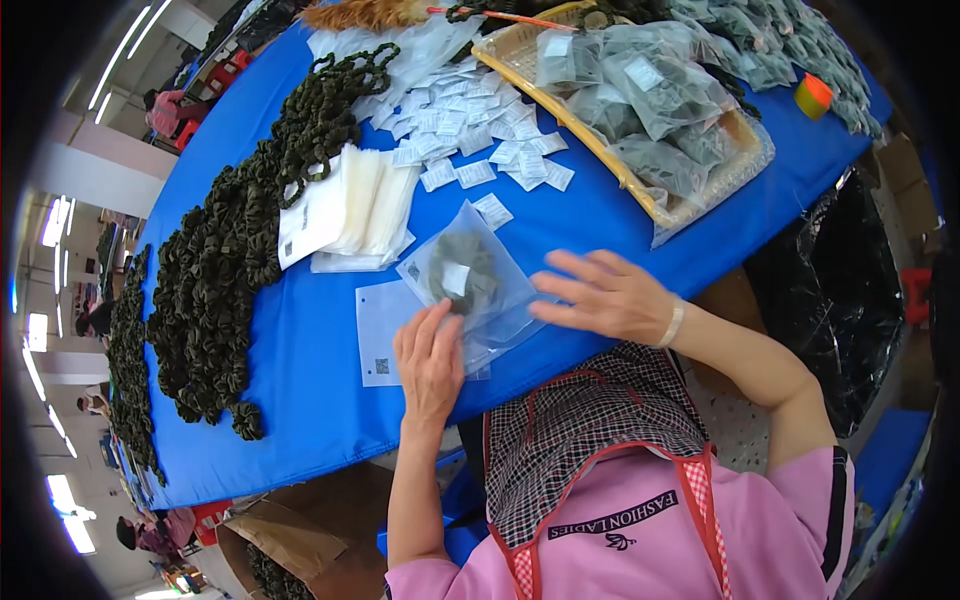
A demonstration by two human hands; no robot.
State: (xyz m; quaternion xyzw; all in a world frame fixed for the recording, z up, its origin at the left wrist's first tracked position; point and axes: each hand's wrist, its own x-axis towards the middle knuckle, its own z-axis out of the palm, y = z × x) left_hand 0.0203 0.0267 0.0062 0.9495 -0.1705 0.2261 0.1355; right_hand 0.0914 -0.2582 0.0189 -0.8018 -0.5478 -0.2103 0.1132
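Observation:
In front of me on the blue table lies a clear plastic bag (pixel 515 290) with a dark green scrunchie (pixel 478 262) inside. A small white packet (pixel 456 279) shows on the scrunchie. The fingertips of my left hand (pixel 430 360) are pressed together at the bag's lower left part, gripping it. To the right of the bag is my right hand (pixel 612 298), slightly blurred, its fingers spread and nothing in them. Beneath the bag and my left hand lies a flat whitish bag (pixel 382 325) with a printed square.
A stack of flat bags (pixel 350 215) lies beyond my left hand, beside long heaps of dark green scrunchies (pixel 215 290). Loose white packets (pixel 450 120) spread farther back. At right, a yellow-rimmed basket (pixel 590 140) holds filled bags (pixel 650 80); an orange roll (pixel 813 97) stands beyond.

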